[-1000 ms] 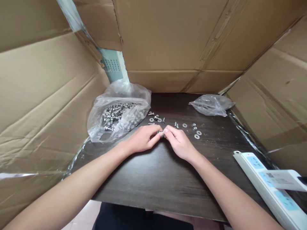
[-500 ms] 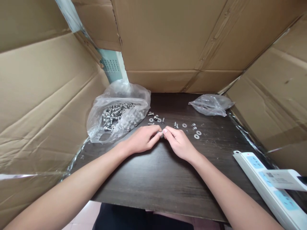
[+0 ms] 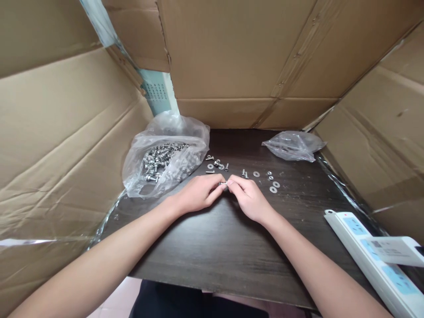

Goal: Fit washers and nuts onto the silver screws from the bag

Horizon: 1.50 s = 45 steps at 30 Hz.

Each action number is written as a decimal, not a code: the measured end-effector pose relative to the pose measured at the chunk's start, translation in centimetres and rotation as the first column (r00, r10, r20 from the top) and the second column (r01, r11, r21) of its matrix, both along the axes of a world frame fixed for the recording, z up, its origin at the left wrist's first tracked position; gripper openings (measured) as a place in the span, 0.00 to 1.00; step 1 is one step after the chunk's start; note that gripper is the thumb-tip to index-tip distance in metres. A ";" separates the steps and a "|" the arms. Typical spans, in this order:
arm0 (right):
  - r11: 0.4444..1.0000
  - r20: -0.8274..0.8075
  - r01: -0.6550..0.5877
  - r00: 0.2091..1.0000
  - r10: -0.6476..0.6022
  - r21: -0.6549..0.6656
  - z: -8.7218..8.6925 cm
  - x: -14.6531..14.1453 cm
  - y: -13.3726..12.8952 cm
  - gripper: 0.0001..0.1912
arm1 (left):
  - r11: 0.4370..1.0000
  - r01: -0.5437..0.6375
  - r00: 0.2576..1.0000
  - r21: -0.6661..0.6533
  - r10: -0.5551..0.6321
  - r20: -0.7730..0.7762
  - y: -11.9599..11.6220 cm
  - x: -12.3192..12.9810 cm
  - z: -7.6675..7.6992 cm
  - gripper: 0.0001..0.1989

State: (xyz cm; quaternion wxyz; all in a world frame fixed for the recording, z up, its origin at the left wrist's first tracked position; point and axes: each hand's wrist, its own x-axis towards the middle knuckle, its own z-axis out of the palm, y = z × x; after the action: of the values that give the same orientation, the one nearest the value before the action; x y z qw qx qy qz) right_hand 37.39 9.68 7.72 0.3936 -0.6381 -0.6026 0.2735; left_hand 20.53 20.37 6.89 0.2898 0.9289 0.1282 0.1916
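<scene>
Fingertips meeting over the middle of the table, my left hand [image 3: 202, 193] and my right hand [image 3: 247, 194] pinch a small silver bolt [image 3: 224, 183] between them. Its left end sits in the left thumb and forefinger; the right fingertips close around the other end and hide it. Whether a nut or washer is on it, I cannot tell. Just beyond the hands lie loose bolts [image 3: 226, 167], flat washers [image 3: 256, 174] and small nuts [image 3: 270, 178]. At the left, an open clear plastic bag [image 3: 134, 176] holds a heap of similar bolts [image 3: 155, 163].
A second clear plastic bag [image 3: 294, 145] lies at the back right. Along the right edge runs a white power strip [image 3: 351, 247] with a white labelled object [image 3: 394, 249] over it. Cardboard walls [image 3: 225, 53] enclose the dark table [image 3: 198, 251] at the back and sides.
The view has shifted slightly, so everything sits a little further right. Both hands keep their pinch on the bolt, with hardly any visible movement.
</scene>
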 end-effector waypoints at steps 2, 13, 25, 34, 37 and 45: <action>1.000 -0.007 0.003 1.000 -0.003 -0.013 0.0 0.0 0.0 0.20 | 1.000 0.006 1.000 -0.005 -0.006 0.006 0.0 0.0 0.1 0.13; 0.989 0.096 -0.055 0.994 0.042 0.138 0.0 0.1 -0.2 0.16 | 1.000 0.006 0.999 -0.030 -0.007 -0.032 -0.1 -0.1 0.4 0.16; 0.999 -0.024 -0.047 0.999 0.047 0.001 0.0 0.1 -0.1 0.22 | 0.999 0.039 0.999 -0.034 -0.039 0.001 -0.1 -0.1 0.4 0.14; 0.997 0.016 -0.046 0.999 0.045 0.069 0.0 0.0 -0.3 0.12 | 1.000 0.002 1.000 -0.018 -0.002 -0.026 0.0 0.0 0.4 0.16; 0.997 -0.012 -0.076 0.997 0.076 0.031 0.0 0.1 -0.3 0.15 | 0.999 0.040 0.999 -0.021 -0.040 -0.025 0.0 -0.1 0.5 0.16; 0.996 -0.041 -0.091 0.995 0.091 -0.006 0.0 0.1 -0.3 0.19 | 0.997 0.059 0.998 -0.049 -0.060 -0.016 -0.1 -0.1 0.6 0.15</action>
State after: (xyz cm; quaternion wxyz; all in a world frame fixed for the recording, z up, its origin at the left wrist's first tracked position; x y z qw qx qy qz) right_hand 37.53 9.39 7.71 0.3904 -0.6060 -0.6217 0.3064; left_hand 20.46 20.32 7.45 0.3167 0.9267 0.1074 0.1716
